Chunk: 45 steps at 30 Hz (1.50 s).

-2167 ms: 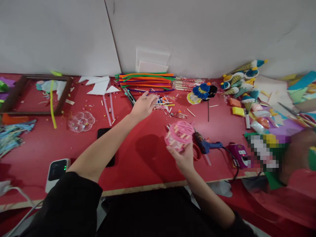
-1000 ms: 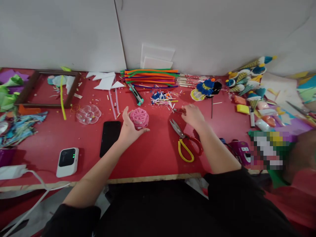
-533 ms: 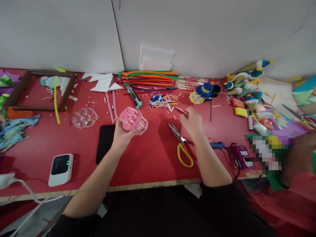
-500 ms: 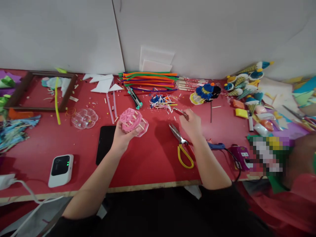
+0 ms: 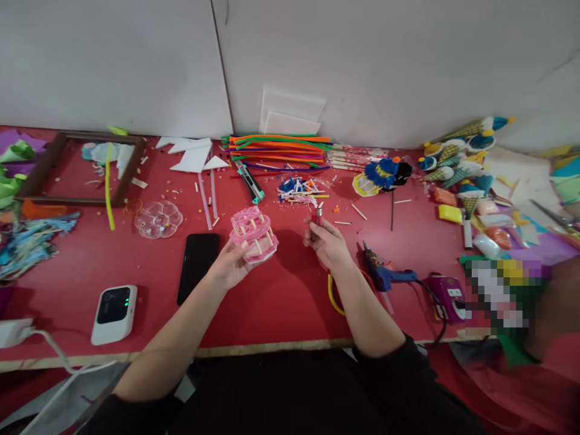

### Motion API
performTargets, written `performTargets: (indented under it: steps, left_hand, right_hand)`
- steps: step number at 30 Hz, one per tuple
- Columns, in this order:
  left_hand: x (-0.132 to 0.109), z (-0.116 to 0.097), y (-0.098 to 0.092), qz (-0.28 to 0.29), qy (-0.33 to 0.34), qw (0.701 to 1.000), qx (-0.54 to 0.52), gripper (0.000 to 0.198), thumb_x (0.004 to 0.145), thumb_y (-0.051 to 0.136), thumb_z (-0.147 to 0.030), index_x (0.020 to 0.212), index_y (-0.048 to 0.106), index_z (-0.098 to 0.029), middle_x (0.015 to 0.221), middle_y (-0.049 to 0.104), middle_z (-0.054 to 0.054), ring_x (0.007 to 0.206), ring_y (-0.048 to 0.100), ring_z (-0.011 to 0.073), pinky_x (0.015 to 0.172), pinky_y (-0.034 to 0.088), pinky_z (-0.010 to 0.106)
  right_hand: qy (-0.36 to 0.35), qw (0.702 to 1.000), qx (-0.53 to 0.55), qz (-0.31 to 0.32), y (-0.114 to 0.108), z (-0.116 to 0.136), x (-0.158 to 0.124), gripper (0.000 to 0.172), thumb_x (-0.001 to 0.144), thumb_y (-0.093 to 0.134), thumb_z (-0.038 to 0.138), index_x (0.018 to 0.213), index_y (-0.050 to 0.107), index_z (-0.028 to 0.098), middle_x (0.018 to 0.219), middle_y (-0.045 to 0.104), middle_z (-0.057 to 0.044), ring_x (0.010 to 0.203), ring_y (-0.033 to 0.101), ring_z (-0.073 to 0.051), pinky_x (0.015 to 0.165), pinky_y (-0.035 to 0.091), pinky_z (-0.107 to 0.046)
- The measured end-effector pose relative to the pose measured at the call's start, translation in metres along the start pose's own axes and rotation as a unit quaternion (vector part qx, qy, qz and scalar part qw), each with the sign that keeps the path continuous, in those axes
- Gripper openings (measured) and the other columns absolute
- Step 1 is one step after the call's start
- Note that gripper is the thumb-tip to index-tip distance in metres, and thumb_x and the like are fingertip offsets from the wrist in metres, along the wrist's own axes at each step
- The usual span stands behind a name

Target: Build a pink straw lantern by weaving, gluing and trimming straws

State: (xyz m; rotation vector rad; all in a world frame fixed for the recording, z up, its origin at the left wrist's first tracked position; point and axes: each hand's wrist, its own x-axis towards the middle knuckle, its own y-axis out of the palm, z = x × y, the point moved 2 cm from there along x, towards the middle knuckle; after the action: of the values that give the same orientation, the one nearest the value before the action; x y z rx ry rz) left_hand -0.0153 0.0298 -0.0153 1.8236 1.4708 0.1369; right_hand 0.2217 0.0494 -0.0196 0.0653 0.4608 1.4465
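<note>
Gripped in my left hand (image 5: 231,266) is a pink two-tier craft model (image 5: 254,232), its fuzzy layers joined by short pale sticks. The model is tilted, and my fingers partly cover its left side. My right hand (image 5: 331,246) is closed around a red lighter (image 5: 319,216), whose metal top points up. Yellow-handled scissors (image 5: 334,296) lie under my right forearm, mostly hidden. To the right of that arm rests a blue glue gun (image 5: 385,275). A black phone (image 5: 197,266) lies beside my left wrist.
Behind my hands are a utility knife (image 5: 250,182), colourful pipe cleaners (image 5: 281,151) and a pile of cut bits (image 5: 296,188). Small cone-shaped crafts (image 5: 453,157) stand at the back right, and a purple power socket (image 5: 448,296) below them. Another person's blurred arm (image 5: 555,296) is at the right edge.
My right hand has moved left and nearer to me, turning the lighter upright and covering the scissors. My left hand has shifted slightly right and tipped the pink model, showing its sticks from the side.
</note>
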Motion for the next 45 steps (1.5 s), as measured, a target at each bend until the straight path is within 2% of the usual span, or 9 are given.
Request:
performTargets:
  steps: [6, 14, 18, 22, 25, 28, 31, 38, 45]
  left_hand:
    - [0.0, 0.003, 0.007, -0.018, 0.031, 0.998, 0.059, 0.054, 0.055, 0.098, -0.036, 0.1, 0.069, -0.024, 0.099, 0.076, 0.001, 0.09, 0.074, 0.0173, 0.082, 0.06, 0.026]
    - [0.006, 0.011, 0.003, -0.099, 0.132, 0.979, 0.122, 0.069, 0.053, 0.098, -0.026, 0.112, 0.062, -0.025, 0.113, 0.07, 0.001, 0.104, 0.068, 0.0167, 0.095, 0.054, 0.026]
    - [0.006, 0.012, 0.002, -0.122, 0.166, 0.966, 0.158, 0.075, 0.055, 0.097, -0.028, 0.119, 0.058, -0.025, 0.122, 0.067, 0.005, 0.117, 0.065, 0.0225, 0.103, 0.052, 0.033]
    - [0.002, 0.013, 0.01, -0.099, 0.166, 0.96, 0.203, 0.083, 0.057, 0.095, -0.029, 0.129, 0.054, -0.027, 0.143, 0.057, 0.009, 0.137, 0.053, 0.0279, 0.113, 0.047, 0.039]
    - [0.0, 0.017, 0.014, -0.077, 0.133, 0.971, 0.184, 0.089, 0.059, 0.094, -0.031, 0.136, 0.049, -0.031, 0.149, 0.053, 0.01, 0.134, 0.056, 0.0312, 0.101, 0.057, 0.041]
    - [-0.001, 0.022, 0.017, -0.051, 0.065, 0.987, 0.14, 0.093, 0.061, 0.094, -0.033, 0.139, 0.043, -0.036, 0.149, 0.052, 0.01, 0.114, 0.069, 0.0313, 0.078, 0.066, 0.039]
    - [-0.001, 0.024, 0.018, -0.063, 0.06, 0.99, 0.11, 0.09, 0.061, 0.094, -0.03, 0.136, 0.045, -0.035, 0.149, 0.052, 0.01, 0.113, 0.069, 0.0289, 0.077, 0.067, 0.036]
    - [0.003, 0.014, 0.015, -0.1, 0.106, 0.988, 0.059, 0.076, 0.065, 0.093, -0.032, 0.128, 0.051, -0.036, 0.127, 0.067, 0.002, 0.095, 0.076, 0.0202, 0.082, 0.064, 0.033]
    - [0.001, 0.009, 0.006, -0.009, 0.031, 0.999, 0.012, 0.044, 0.068, 0.09, -0.05, 0.096, 0.068, -0.025, 0.1, 0.078, 0.003, 0.106, 0.075, 0.03, 0.088, 0.064, 0.045]
  right_hand:
    - [-0.007, 1.0, 0.006, 0.002, 0.002, -0.005, 0.001, 0.052, 0.083, 0.06, 0.072, 0.096, 0.071, 0.023, 0.062, 0.053, 0.004, 0.049, 0.039, -0.01, 0.049, 0.038, -0.027]
    - [-0.068, 0.994, -0.089, -0.018, 0.008, -0.008, -0.011, 0.042, 0.076, 0.074, 0.056, 0.089, 0.047, 0.027, 0.073, 0.063, 0.007, 0.053, 0.053, -0.011, 0.05, 0.041, -0.025]
    - [-0.099, 0.98, -0.17, -0.019, 0.015, -0.004, -0.027, 0.032, 0.081, 0.073, 0.047, 0.094, 0.052, 0.026, 0.076, 0.062, 0.004, 0.061, 0.055, -0.013, 0.058, 0.044, -0.027]
    - [-0.223, 0.919, -0.323, 0.035, 0.026, 0.006, -0.043, 0.024, 0.085, 0.066, 0.041, 0.101, 0.058, 0.024, 0.09, 0.068, -0.004, 0.081, 0.063, -0.021, 0.074, 0.05, -0.034]
    - [-0.322, 0.861, -0.39, 0.051, 0.032, 0.011, -0.051, 0.014, 0.092, 0.054, 0.037, 0.095, 0.057, 0.024, 0.082, 0.066, -0.004, 0.075, 0.061, -0.02, 0.071, 0.049, -0.034]
    - [-0.345, 0.848, -0.401, 0.025, 0.034, 0.012, -0.052, 0.012, 0.089, 0.057, 0.036, 0.086, 0.054, 0.025, 0.073, 0.061, -0.002, 0.068, 0.057, -0.019, 0.066, 0.046, -0.032]
    - [-0.35, 0.839, -0.416, -0.005, 0.033, 0.009, -0.05, 0.016, 0.088, 0.059, 0.038, 0.081, 0.052, 0.025, 0.069, 0.06, -0.001, 0.066, 0.056, -0.018, 0.064, 0.045, -0.031]
    - [-0.262, 0.874, -0.401, -0.081, 0.019, 0.016, -0.042, 0.032, 0.081, 0.072, 0.048, 0.096, 0.055, 0.026, 0.072, 0.062, 0.001, 0.065, 0.06, -0.017, 0.064, 0.046, -0.03]
    - [-0.241, 0.911, -0.313, -0.115, 0.008, 0.021, -0.044, 0.022, 0.097, 0.053, 0.045, 0.109, 0.058, 0.027, 0.075, 0.066, 0.001, 0.063, 0.062, -0.016, 0.059, 0.047, -0.028]
